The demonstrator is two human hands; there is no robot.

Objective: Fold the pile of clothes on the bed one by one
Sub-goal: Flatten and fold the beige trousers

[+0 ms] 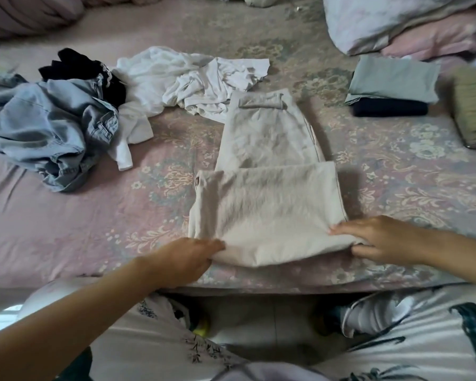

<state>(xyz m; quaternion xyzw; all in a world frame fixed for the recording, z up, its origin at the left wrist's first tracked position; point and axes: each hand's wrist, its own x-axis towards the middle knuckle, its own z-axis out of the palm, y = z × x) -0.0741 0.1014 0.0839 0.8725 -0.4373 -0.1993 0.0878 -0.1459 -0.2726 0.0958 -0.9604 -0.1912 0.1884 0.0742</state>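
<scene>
Beige cotton trousers point(270, 199) lay half-folded near the bed's point(66, 229) front edge. The left hand point(184, 259) and right hand point(379, 240) each pinched a corner of the near fold. Uneven lifting could skew the fold, and the far waistband touched the crumpled white shirt point(187, 81), which might drag along.

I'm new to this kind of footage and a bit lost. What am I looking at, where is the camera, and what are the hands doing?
A camera on a person's head looks down at a bed with a floral pink sheet. There is no machine. The left hand and right hand each pinch a near corner of half-folded beige trousers. Farther left lie crumpled light-blue denim, a black garment and a white garment. Farther right sits a folded grey-green piece on a folded dark navy one.
</scene>
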